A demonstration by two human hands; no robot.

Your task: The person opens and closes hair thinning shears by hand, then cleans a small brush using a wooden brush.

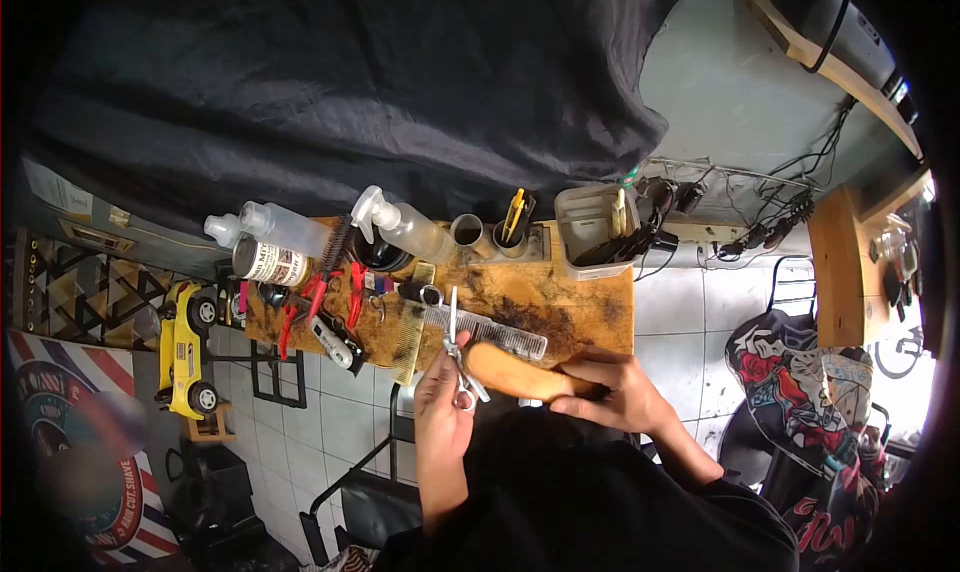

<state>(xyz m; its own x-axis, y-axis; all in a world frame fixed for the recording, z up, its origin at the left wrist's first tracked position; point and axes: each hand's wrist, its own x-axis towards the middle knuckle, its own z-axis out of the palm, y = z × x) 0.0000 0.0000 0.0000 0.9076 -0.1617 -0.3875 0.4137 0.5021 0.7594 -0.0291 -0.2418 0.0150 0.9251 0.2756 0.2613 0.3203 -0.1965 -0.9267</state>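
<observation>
Silver scissors (453,337) are held upright in my left hand (442,397), between thumb and fingers, with their blades pointing away from me and partly apart. My right hand (620,395) grips the right end of a tan, curved wooden-looking piece (520,374), perhaps a brush handle; its far end is hidden by the fingers. The left end of this piece is close beside the scissors, and whether they touch is unclear. Beyond both hands, a clear comb (490,331) and a yellowish comb (408,344) lie on the stained wooden table (590,307).
A spray bottle (415,234), a cup with yellow-handled tools (512,234) and a grey plastic bin (590,222) stand along the back. Red-handled tools (316,294) and a hair clipper (335,345) lie at left. A dark cloth (330,82) hangs behind.
</observation>
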